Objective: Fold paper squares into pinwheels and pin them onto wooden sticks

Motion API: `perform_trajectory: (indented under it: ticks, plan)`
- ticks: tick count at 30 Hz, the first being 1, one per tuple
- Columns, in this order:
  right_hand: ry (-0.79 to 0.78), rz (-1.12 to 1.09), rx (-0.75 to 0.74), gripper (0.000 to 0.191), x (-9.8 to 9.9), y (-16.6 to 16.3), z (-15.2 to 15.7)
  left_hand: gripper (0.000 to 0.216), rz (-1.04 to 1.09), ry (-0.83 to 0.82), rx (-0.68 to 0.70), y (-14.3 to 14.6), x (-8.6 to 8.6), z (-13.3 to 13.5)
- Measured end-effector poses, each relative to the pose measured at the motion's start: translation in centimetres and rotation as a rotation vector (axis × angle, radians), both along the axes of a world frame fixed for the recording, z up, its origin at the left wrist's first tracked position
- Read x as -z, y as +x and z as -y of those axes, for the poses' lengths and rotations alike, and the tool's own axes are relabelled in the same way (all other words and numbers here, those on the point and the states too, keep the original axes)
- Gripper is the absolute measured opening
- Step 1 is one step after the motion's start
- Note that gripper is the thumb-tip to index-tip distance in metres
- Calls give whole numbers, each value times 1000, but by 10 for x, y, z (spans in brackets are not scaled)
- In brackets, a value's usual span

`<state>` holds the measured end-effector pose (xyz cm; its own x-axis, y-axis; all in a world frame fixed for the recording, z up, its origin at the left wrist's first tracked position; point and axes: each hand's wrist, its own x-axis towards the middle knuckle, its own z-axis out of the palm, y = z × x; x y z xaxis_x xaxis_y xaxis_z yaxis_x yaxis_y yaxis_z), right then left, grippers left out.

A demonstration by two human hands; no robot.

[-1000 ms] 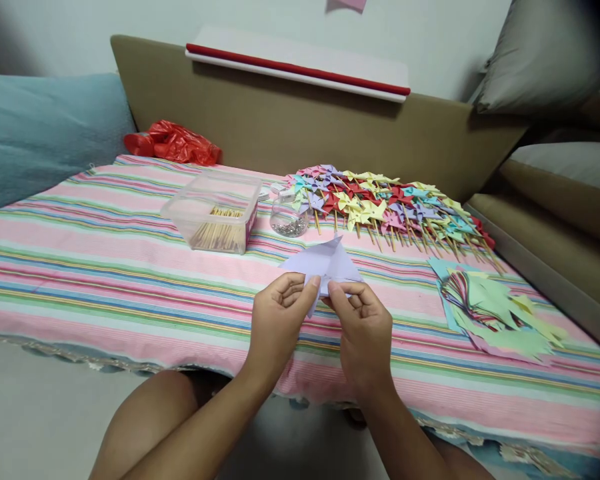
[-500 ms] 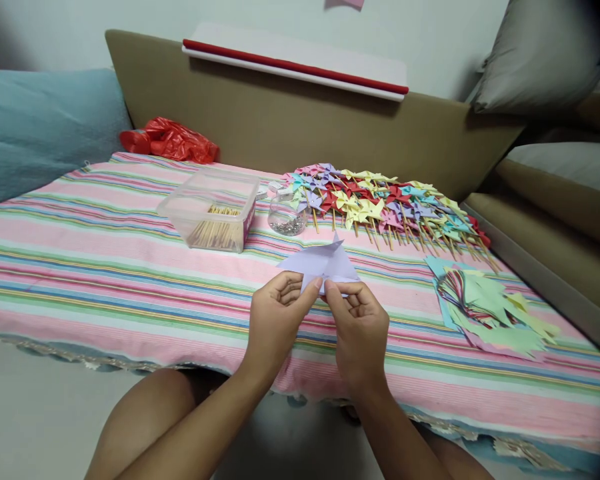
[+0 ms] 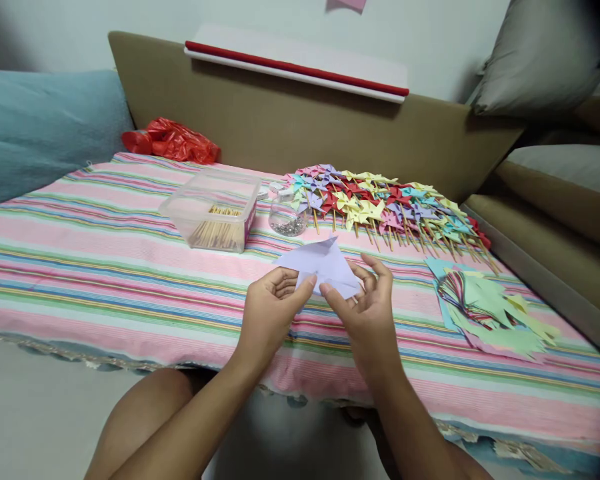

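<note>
A lilac paper piece (image 3: 323, 260), partly folded with one point sticking up, is held over the striped cloth. My left hand (image 3: 275, 297) pinches its lower left part, thumb on top and fingers curled beneath. At its lower right edge is my right hand (image 3: 367, 303), fingers spread apart and thumb tip near the paper; I cannot tell how firmly it touches. Just beyond the paper stands a round clear container (image 3: 287, 217) of small shiny pieces. Further left is a clear plastic box (image 3: 213, 210) with many thin wooden sticks.
Finished paper pinwheels (image 3: 380, 203) on sticks lie in rows at the back right. Cut paper sheets (image 3: 495, 307) are stacked at the right on the striped cloth (image 3: 130, 280). A red plastic bag (image 3: 180, 141) rests at the back left, by a blue cushion (image 3: 50, 127).
My right hand has loosened from its pinch, its fingers opening and moving right. The paper's right part has turned slightly downward, while my left hand keeps its pinch.
</note>
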<state>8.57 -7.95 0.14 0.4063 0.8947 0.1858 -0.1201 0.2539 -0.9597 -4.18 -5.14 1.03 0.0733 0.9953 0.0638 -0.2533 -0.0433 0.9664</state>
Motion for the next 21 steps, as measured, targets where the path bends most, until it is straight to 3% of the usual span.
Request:
perform_trajectory:
  ticks: [3,6,19,21]
  plan:
    - [-117,49,-226,37,-4,18,2,20,-119,60,88,-7,-1,-2]
    - [-155,76,-340,29,-3,29,4,19,-179,81,182,-12,0,-4]
    - [-227,321,-279,27,-1,28,2,19,-456,194,285,-24,1,-10]
    - [-242,268,-245,26,1,24,1,17,-454,195,299,-26,-1,-13]
